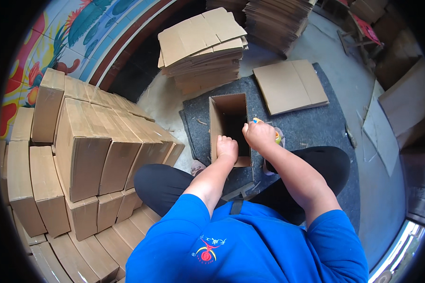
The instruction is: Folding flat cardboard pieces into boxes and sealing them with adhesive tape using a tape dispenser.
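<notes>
Against the painted wall, a big stack of folded brown cardboard boxes (94, 151) is standing at the person's left. Just right of it, the left hand (226, 148) is pressing, fingers curled, on the near edge of an open brown cardboard box (229, 122) sitting on a grey felt mat (311, 127) between the knees. The right hand (259, 135) is closing around a yellow tape dispenser (269, 129) at the box's right wall. Further right, a flattened cardboard sheet (290, 86) is lying on the mat.
</notes>
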`<action>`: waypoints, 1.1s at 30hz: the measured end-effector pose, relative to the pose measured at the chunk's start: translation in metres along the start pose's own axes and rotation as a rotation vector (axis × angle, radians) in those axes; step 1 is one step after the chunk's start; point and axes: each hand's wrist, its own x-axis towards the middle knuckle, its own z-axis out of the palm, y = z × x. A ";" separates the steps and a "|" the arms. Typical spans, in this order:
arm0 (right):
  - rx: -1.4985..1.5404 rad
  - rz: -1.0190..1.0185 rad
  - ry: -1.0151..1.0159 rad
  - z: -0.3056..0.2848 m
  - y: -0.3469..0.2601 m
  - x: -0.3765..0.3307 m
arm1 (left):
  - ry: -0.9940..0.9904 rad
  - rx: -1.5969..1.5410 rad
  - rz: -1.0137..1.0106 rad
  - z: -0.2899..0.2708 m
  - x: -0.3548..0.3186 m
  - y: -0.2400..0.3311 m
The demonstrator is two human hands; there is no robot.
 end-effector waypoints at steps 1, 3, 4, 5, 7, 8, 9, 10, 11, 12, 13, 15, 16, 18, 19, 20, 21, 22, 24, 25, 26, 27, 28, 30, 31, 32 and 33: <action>0.002 0.006 -0.003 0.001 0.003 0.001 | 0.119 -0.141 -0.052 -0.002 0.007 0.000; 0.028 0.042 0.032 0.001 0.007 0.006 | 0.493 -0.598 -0.203 -0.035 0.022 0.006; 0.028 0.027 0.020 0.000 0.006 0.005 | 0.718 -0.610 -0.158 -0.050 0.034 -0.003; 0.023 0.006 0.030 0.003 0.007 0.005 | 0.893 -0.581 -0.081 -0.073 0.042 -0.008; 0.001 -0.027 0.047 0.005 0.010 0.005 | 1.053 -0.449 0.032 -0.116 0.051 -0.021; -0.001 -0.033 0.047 0.006 0.010 0.006 | 0.992 -0.400 0.034 -0.123 0.057 -0.025; 0.012 -0.034 0.058 0.007 0.011 0.007 | 0.742 -0.496 0.044 -0.122 0.061 -0.028; 0.024 -0.034 0.067 0.008 0.013 0.007 | 0.488 -0.585 0.054 -0.120 0.063 -0.030; 0.024 -0.032 0.065 0.009 0.014 0.007 | 0.562 -0.520 0.035 -0.111 0.058 -0.022; 0.020 -0.037 0.082 0.009 0.013 0.006 | 0.669 -0.470 0.000 -0.094 0.060 -0.014; 0.016 -0.042 0.099 0.009 0.012 0.006 | 0.774 -0.418 -0.037 -0.079 0.064 -0.009; 0.021 -0.051 0.092 0.003 0.008 0.004 | 0.827 -0.431 -0.037 -0.066 0.063 -0.009; 0.022 -0.059 0.097 0.006 0.010 0.006 | 0.836 -0.441 -0.018 -0.067 0.060 -0.009; 0.039 -0.013 0.082 0.002 0.012 0.014 | 0.651 -0.448 -0.022 -0.057 0.059 -0.002; 0.021 -0.018 0.092 0.008 0.016 0.006 | 0.484 -0.483 -0.029 -0.046 0.050 0.005; 0.018 -0.018 0.093 0.008 0.013 0.006 | 0.393 -0.480 -0.024 -0.037 0.042 0.008; -0.006 -0.046 0.092 0.008 0.010 0.005 | 0.334 -0.521 -0.018 -0.033 0.043 0.006; -0.030 -0.073 0.092 0.008 0.008 0.005 | 0.275 -0.562 -0.012 -0.029 0.046 0.003; -0.005 -0.042 0.059 0.008 0.010 0.011 | 0.208 -0.594 0.052 -0.037 0.053 -0.008; -0.001 -0.011 0.043 0.007 0.011 0.011 | 0.145 -0.598 0.089 -0.045 0.052 -0.014; -0.002 0.001 0.020 0.005 0.011 0.011 | 0.148 -0.603 0.107 -0.055 0.049 -0.020; -0.006 0.009 0.019 0.005 0.016 0.012 | 0.030 -0.666 0.049 -0.082 0.042 -0.022; -0.028 -0.001 0.026 0.004 0.016 0.012 | -0.088 -0.725 -0.019 -0.103 0.031 -0.028; -0.044 -0.007 0.023 0.003 0.012 0.010 | 0.283 -0.666 0.065 -0.097 -0.009 -0.032; -0.046 -0.013 0.047 0.003 0.014 0.011 | 0.357 -0.580 0.136 -0.103 -0.037 -0.030; -0.041 -0.035 0.072 0.002 0.010 0.012 | 0.388 -0.514 0.216 -0.091 -0.062 -0.027; -0.044 -0.032 0.076 0.003 0.009 0.013 | 0.059 -0.526 0.223 -0.099 -0.085 -0.022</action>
